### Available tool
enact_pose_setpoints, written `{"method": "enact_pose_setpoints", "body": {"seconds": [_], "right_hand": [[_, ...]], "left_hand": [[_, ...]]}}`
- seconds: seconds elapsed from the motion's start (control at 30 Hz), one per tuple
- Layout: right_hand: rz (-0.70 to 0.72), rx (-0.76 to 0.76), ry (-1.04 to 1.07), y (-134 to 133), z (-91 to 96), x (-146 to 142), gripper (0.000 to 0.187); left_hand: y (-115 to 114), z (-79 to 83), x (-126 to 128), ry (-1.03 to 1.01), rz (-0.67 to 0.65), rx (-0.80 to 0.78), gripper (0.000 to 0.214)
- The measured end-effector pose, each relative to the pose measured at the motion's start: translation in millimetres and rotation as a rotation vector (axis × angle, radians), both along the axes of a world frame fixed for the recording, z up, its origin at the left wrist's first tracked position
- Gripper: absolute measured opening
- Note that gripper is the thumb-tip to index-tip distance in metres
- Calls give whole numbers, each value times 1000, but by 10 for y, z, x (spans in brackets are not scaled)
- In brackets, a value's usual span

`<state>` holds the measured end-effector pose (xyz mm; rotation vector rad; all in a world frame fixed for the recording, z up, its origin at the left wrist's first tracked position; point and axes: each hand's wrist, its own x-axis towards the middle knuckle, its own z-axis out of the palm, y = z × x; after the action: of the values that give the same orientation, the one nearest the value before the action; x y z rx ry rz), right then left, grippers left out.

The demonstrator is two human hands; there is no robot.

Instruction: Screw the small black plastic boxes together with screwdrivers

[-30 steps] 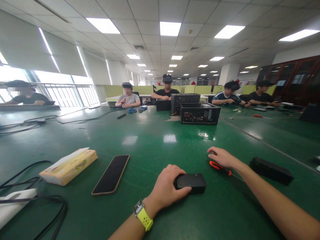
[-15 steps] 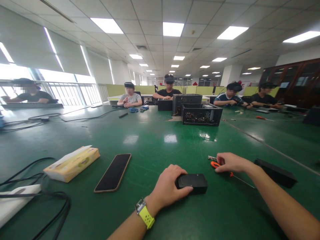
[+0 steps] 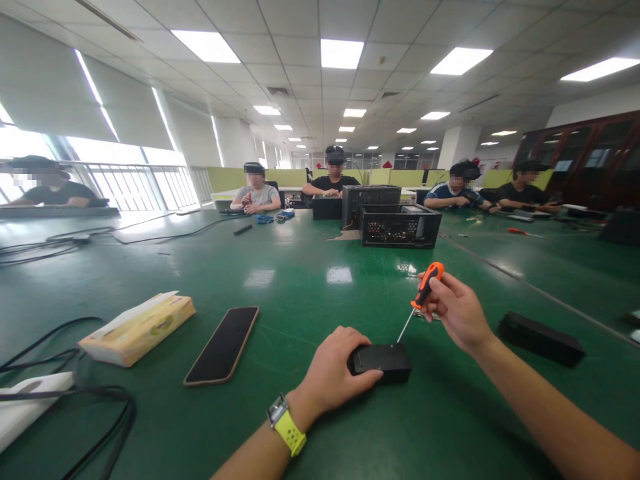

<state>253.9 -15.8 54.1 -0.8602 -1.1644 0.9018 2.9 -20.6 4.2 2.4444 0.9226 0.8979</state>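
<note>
Under the left hand, fingers curled around its near end, a small black box lies on the green table. Right hand pinches an orange-handled screwdriver, tip just above the box. Left of the left hand lies a phone.

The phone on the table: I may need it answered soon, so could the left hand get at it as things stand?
Probably yes. The phone lies flat beside the left hand, with bare table between, though that hand now holds the black box.
</note>
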Motion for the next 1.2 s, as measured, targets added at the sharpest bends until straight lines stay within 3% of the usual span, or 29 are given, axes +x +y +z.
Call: {"method": "enact_pose_setpoints", "body": {"seconds": [0.3,1.2], "right_hand": [[-33,-40,-18,84,-116,58,33],[-3,10,-101,57,-120,69,31]], "left_hand": [[-4,16,2,13,7,2,30],[11,6,-4,28,30,1,31]]}}
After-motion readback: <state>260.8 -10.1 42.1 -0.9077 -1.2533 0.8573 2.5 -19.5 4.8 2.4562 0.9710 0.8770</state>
